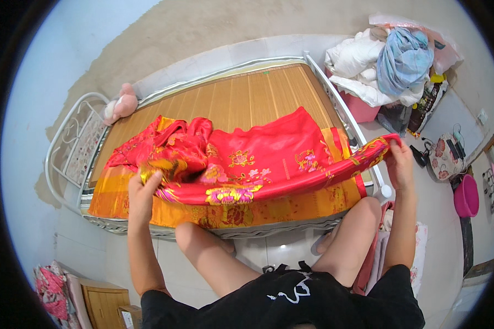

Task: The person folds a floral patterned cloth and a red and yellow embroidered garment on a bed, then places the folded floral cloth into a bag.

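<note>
A red satin cover point(267, 144) with floral embroidery and orange-gold borders lies partly bunched on a bed with a woven mat point(247, 98). My left hand point(142, 195) grips its near edge at the left, beside a crumpled heap of the same fabric. At the right, my right hand point(399, 164) pinches the other end of that edge, raised beyond the bed's white rail. Between the two hands the edge hangs in a long, slightly sagging fold. Below it, the orange side point(230, 216) of the fabric lies flat along the front of the bed.
A white metal headboard point(49, 152) and a pink plush toy point(125, 103) are at the left. White bedding point(354, 53) and a blue cloth point(405, 61) are piled at the upper right. A magenta basin point(466, 197) and a floral stool point(442, 158) stand further right.
</note>
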`<state>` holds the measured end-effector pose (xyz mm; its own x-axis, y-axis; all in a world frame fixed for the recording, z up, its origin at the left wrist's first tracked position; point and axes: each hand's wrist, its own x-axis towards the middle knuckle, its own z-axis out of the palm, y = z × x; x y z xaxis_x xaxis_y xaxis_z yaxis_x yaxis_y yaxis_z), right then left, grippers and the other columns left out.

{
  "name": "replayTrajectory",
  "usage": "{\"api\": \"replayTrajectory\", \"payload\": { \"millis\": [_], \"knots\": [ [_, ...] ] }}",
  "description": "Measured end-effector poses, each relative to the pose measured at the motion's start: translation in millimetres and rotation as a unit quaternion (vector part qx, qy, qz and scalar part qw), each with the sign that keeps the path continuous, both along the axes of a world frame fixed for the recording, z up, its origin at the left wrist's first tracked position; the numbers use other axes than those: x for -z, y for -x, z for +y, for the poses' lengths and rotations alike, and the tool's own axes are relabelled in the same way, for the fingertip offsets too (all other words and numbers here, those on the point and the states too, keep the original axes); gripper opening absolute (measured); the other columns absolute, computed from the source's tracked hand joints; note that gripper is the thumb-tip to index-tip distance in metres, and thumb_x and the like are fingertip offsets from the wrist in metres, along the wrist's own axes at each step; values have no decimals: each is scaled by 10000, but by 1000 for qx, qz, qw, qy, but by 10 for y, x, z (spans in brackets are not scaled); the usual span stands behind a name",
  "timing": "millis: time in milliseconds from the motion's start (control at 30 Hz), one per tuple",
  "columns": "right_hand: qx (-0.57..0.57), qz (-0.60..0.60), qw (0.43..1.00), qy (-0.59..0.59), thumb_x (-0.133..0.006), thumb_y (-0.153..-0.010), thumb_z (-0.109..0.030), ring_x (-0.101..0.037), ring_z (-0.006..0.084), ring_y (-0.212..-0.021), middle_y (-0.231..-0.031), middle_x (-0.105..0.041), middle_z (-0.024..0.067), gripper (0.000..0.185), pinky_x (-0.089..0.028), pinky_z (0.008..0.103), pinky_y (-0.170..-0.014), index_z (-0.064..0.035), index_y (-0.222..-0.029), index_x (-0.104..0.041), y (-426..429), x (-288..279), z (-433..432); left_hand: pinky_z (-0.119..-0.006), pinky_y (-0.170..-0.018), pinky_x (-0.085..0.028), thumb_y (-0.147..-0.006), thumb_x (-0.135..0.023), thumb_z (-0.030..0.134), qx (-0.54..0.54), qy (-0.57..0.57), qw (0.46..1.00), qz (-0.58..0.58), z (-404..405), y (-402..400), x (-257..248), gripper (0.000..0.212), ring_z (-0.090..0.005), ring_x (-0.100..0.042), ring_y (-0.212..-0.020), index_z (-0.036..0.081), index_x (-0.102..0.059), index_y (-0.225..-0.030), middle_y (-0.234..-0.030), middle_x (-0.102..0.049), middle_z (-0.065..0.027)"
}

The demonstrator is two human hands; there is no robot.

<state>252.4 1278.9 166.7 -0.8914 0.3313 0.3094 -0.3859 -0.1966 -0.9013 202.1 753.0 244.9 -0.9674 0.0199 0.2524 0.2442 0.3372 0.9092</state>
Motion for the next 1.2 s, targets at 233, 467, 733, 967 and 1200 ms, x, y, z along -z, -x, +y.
{"api": "replayTrajectory", "payload": {
  "millis": [233,467,733,967,1200],
  "knots": [
    [-50,-307,950,28,-539,-895,-283,-589,127,-823,-942,-627,58,297,-502,269,-674,-49,-1076,-564,731,699,-202,-224,-527,-427,-843,-582,178,-18,-36,978,-202,-304,632,844,146,-82,-519,-556,47,-577,-779,-696,-584,-1],
    [11,-124,867,-483,-689,-735,-266,-403,343,-1214,-1267,-455,214,612,-339,397,-1003,-42,-1252,-449,677,1666,-445,-358,-940,-399,-727,-736,304,121,203,970,-55,-60,735,2116,638,-269,-501,-1089,-13,-473,-1213,-1199,-500,-171],
    [-57,-147,632,-759,-617,-725,-147,-411,301,-1192,-1274,-444,113,490,-445,461,-864,-144,-1199,-496,120,1808,-314,-414,-919,-395,-675,-713,220,130,622,771,47,-141,397,2335,490,-315,-444,-1153,87,-545,-1115,-1279,-449,-153],
    [-75,-222,612,-755,-457,-782,-57,-617,323,-845,-862,-627,168,293,-505,445,-696,-129,-1022,-610,775,1332,-314,-416,-739,-449,-782,-488,-3,142,393,908,-25,-483,837,2208,173,-372,-566,-851,21,-539,-946,-881,-574,-239],
    [163,49,835,-523,-460,-735,92,-605,346,-778,-801,-607,199,232,-470,371,-691,-22,-892,-587,1773,526,160,-290,-625,-411,-897,-458,66,-3,225,950,217,-285,1926,1008,108,-140,-474,-677,-2,-538,-924,-717,-515,-49]
  ]
}}
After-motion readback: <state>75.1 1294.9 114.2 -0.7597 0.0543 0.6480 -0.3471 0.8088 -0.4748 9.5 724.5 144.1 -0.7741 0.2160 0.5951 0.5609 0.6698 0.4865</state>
